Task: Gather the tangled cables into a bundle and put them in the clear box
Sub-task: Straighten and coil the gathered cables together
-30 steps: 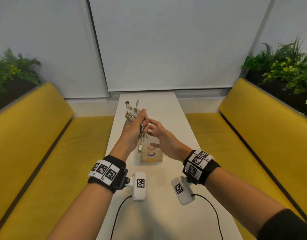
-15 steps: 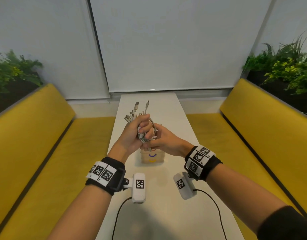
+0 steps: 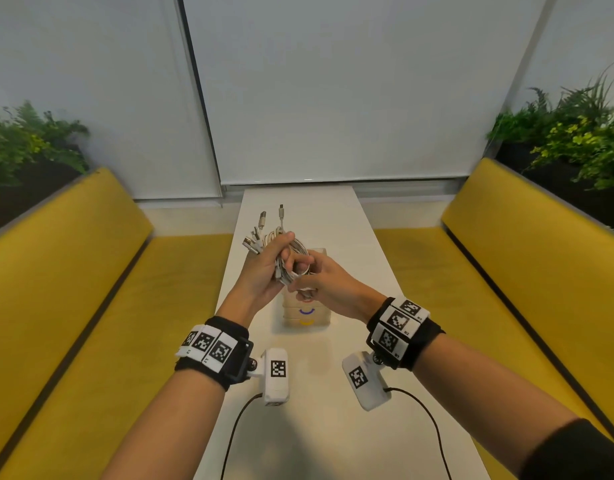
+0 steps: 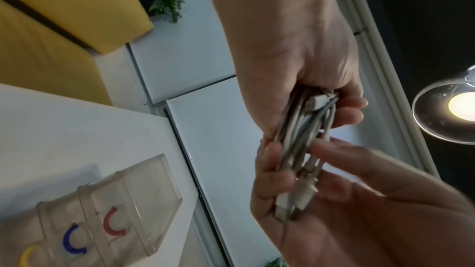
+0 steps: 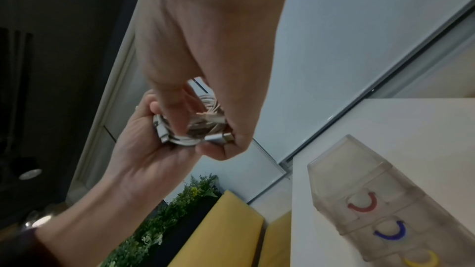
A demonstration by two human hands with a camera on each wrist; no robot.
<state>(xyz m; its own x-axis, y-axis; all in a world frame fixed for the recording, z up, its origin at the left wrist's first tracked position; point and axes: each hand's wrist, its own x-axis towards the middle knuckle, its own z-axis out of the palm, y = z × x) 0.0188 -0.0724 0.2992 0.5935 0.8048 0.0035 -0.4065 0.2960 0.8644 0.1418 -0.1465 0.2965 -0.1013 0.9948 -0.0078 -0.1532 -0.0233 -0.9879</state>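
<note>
A bundle of white cables (image 3: 281,261) with several plugs sticking up is held above the table in the head view. My left hand (image 3: 279,252) grips the bundle in its fist. My right hand (image 3: 300,273) pinches the lower loops from the right, thumb and fingers curled round them. The left wrist view shows the cables (image 4: 300,129) running from my left hand (image 4: 321,96) into my right hand (image 4: 290,161). The clear box (image 3: 307,318), marked with red, blue and yellow arcs, stands on the white table (image 3: 316,427) right under the hands, partly hidden by them.
Yellow benches (image 3: 91,306) run along both sides of the narrow table. Green plants (image 3: 575,133) stand behind the bench backs. In the right wrist view the clear box (image 5: 372,200) stands alone on the table near its edge.
My right hand, loose beside the left a second ago, has closed on the bundle. The cable end that hung down is drawn up into the coil.
</note>
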